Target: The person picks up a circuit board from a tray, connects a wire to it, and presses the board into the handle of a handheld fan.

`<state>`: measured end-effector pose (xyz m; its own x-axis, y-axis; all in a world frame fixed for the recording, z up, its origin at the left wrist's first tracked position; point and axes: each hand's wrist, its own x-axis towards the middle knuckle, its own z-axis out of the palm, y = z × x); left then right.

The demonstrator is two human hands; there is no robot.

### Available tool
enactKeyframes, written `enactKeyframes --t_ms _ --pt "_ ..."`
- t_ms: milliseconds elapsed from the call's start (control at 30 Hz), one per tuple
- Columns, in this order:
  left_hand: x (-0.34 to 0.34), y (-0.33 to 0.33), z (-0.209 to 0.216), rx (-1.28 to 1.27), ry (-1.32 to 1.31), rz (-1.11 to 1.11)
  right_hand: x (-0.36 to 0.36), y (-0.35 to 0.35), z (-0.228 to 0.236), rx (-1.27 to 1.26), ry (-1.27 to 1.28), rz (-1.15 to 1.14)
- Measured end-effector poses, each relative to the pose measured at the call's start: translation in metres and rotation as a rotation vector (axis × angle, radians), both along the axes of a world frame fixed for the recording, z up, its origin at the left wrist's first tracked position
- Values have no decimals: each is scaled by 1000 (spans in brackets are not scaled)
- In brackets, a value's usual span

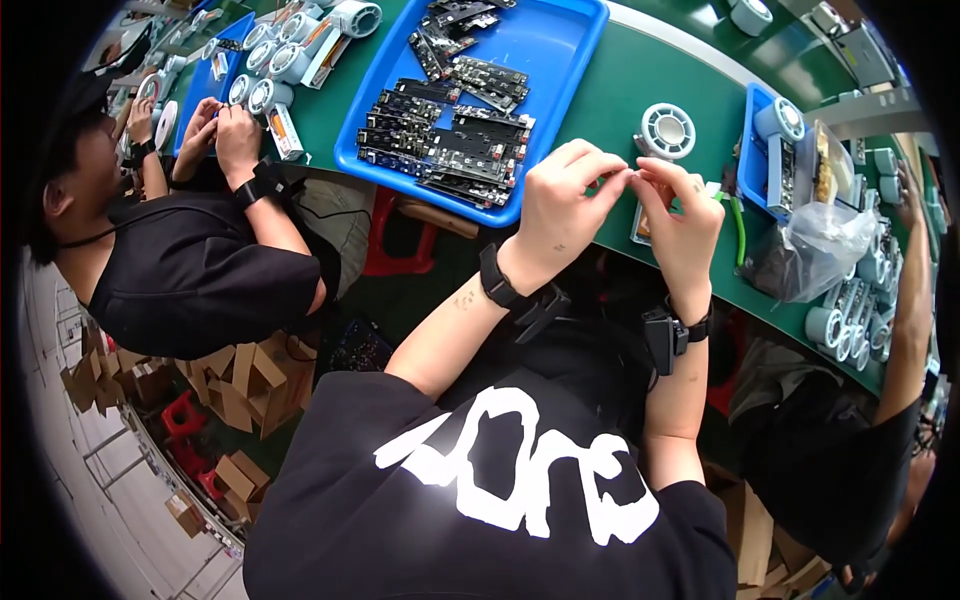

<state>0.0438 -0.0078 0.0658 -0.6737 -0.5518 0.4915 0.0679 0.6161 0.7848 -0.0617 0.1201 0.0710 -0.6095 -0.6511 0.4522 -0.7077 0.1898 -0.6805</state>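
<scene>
My left hand (568, 208) and my right hand (684, 222) meet fingertip to fingertip over the near edge of the green table (600, 80). Each one pinches with thumb and forefinger; whatever sits between the tips is too small to make out. Just beyond them stands a light grey round housing (667, 131) with a fan-like grille. Partly hidden behind my fingers is a part with an orange patch (641, 224). A thin green strip (738, 232) lies right of my right hand.
A blue tray (572, 60) of black circuit boards (440, 135) stands to the left. On the right are a smaller blue tray (750, 160) and a clear plastic bag (812, 250). Co-workers sit on both sides; the left one (190, 250) handles something small. Cardboard boxes (250, 385) lie behind.
</scene>
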Motion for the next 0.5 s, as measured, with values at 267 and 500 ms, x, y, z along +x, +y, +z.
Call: enactKeyframes --t_ms 267,500 --pt "54 -106 29 -257 -220 24 3 5 -11 -83 -63 12" --pt "32 -171 22 -544 -439 -227 1 -1 -13 -129 -104 7"
